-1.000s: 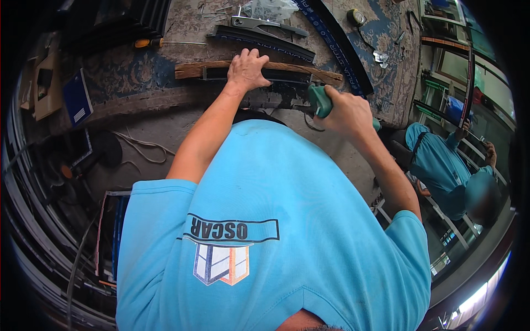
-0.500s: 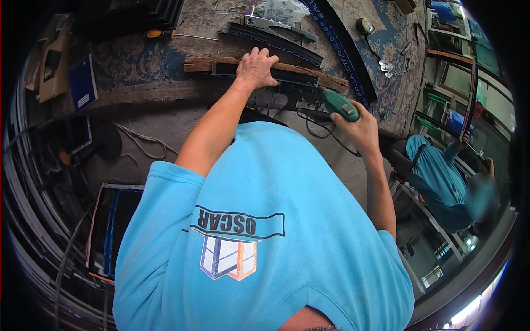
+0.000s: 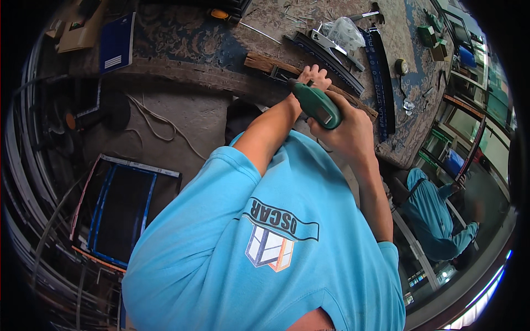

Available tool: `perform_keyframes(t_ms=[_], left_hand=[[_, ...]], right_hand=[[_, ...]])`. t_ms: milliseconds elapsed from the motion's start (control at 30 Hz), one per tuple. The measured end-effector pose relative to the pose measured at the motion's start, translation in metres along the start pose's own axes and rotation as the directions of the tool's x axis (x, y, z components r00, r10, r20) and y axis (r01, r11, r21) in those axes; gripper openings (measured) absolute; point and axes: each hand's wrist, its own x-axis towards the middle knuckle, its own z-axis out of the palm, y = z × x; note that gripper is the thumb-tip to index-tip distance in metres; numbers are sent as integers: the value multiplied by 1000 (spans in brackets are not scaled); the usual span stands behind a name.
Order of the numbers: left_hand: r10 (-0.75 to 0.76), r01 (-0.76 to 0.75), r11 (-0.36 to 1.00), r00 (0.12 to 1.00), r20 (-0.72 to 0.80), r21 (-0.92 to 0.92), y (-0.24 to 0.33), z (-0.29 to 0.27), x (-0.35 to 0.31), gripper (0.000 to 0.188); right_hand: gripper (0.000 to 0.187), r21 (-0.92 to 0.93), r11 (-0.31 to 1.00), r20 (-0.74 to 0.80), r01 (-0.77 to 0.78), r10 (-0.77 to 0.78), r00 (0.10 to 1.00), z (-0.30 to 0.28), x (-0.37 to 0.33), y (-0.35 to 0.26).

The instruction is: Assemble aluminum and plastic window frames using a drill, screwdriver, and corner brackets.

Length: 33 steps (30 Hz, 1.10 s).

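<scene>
Place: a workshop
Bench [image 3: 190, 41]: worn, with loose fasteners [image 3: 296, 20], hammer [image 3: 377, 14], screwdriver [image 3: 222, 15], tape measure [image 3: 401, 67]
Power tool [image 3: 318, 106]: green, handheld
Frame [image 3: 132, 170]: blue-edged, rectangular

Moderate, diffuse light is spread over the table [image 3: 171, 41], and the blue shirt [image 3: 342, 265] is lit brightly and evenly. Below the table's near edge, the floor [image 3: 171, 110] is dimmed by shadow, and details are largely lost in darkness at far left. The green drill [image 3: 317, 103] is rendered fairly sharply. Beyond the table's near right corner, glare is shown by a bright strip [image 3: 491, 289], and a blurred patch is seen beside another person [image 3: 428, 215]. Straight lines are bent toward the blackened rim.
</scene>
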Motion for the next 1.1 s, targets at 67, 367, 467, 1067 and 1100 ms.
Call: perform_keyframes(t_ms=[67,367,467,1067,1100], left_hand=[[-10,9,999,1000,-26,-34,-1,6,1,17],[9,-7,999,998,-64,34,-4,20,3,12],[-23,25,1000,991,-131,16,-2,29,5,10],[-27,52,994,969,246,-96,-2,-12,7,31],[-29,55,994,969,244,-98,-1,-20,4,31]], right_hand=[[65,-41,999,22,16,-15,1000,6,8,-8],[67,-83,996,22,-33,35,999,19,24,-14],[57,-94,995,-39,39,-43,998,24,25,-11],[51,-315,949,131,13,30,991,14,53,-40],[52,-343,938,119,44,-3,993,15,55,-42]])
